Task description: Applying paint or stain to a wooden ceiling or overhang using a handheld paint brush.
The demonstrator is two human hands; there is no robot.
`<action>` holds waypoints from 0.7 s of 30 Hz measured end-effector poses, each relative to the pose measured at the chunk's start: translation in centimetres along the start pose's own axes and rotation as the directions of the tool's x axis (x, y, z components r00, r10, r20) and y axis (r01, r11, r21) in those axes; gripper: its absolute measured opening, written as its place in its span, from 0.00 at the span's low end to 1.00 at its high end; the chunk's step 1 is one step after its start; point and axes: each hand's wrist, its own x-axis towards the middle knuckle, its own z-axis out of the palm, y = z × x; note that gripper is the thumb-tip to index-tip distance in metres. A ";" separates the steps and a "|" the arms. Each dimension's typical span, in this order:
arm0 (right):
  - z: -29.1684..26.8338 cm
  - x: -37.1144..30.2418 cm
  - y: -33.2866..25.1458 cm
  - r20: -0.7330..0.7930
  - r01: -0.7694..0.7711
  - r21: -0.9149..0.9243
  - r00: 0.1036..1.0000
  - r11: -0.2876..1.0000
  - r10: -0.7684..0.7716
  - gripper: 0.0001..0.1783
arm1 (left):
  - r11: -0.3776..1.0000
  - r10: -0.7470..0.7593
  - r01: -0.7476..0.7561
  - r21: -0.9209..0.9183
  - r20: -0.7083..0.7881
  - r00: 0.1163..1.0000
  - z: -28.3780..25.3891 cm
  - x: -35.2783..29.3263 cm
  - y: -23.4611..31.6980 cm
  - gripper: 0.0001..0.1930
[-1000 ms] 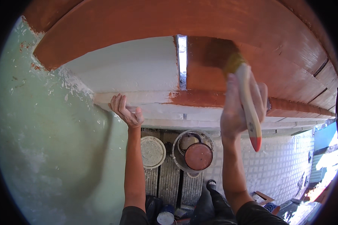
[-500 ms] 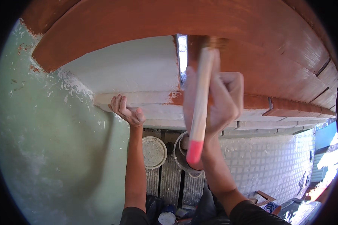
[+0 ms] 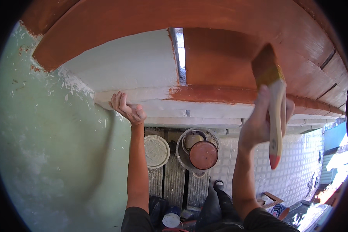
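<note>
My right hand [image 3: 261, 123] grips the paintbrush [image 3: 275, 110] by its handle, close under the bristles, probably for control; it stands bristles-up before the red-brown boards [image 3: 220, 58]. My left hand [image 3: 128, 110], half open, rests bent fingers at the pale beam's [image 3: 150, 93] left end, seemingly bracing me. A reddish-brown pot [image 3: 203, 155] sits by the planks' [image 3: 174, 187] far end, presumably for reach.

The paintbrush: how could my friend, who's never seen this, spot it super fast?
Find the big red-brown painted surface curving across the top of the picture. In front of its right side, look for the raised right hand gripping the paintbrush. Its dark bristles point up, and its pale wooden handle with a red tip sets it apart from the surface behind.
</note>
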 end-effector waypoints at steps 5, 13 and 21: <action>2.2 -4.7 -0.7 0.093 0.135 -0.015 0.987 0.991 -0.133 0.09 | 1.000 -0.009 0.009 -0.013 0.004 1.000 0.5 -0.4 0.2 0.33; 4.2 -8.5 -3.0 0.193 -0.043 0.244 0.981 0.969 -0.005 0.11 | 1.000 -0.004 0.004 -0.001 -0.006 1.000 0.2 -0.4 -0.2 0.33; 4.8 -10.4 -3.6 0.257 -0.170 0.127 0.957 0.977 0.133 0.15 | 1.000 0.007 -0.007 -0.013 -0.010 1.000 0.6 -0.3 -0.2 0.33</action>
